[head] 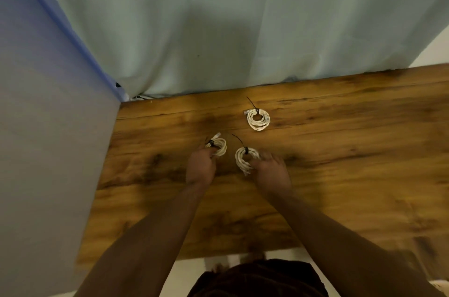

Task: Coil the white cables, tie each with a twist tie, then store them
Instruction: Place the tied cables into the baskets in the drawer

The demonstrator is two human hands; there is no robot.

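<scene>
Here we see both hands near the middle of the frame, each closed on a coiled white cable. The left hand [201,167] curls its fingers around the left coil [218,146], gripping it at the lower edge beside a dark twist tie [210,143]. The right hand [271,170] pinches the middle coil [245,159] from its right side, and that coil's own tie [243,146] sticks up and to the left. A third coil [258,119] lies free further up and to the right, well apart from both hands, with its tie [252,105] pointing upward.

The fingertips are blurred, so we cannot tell exactly how they wrap the loops. The cable ends are hard to make out.

Everything rests on a wooden table [340,151]. A pale green curtain [218,17] fills the upper frame, and a grey panel [48,138] stands along the left.
</scene>
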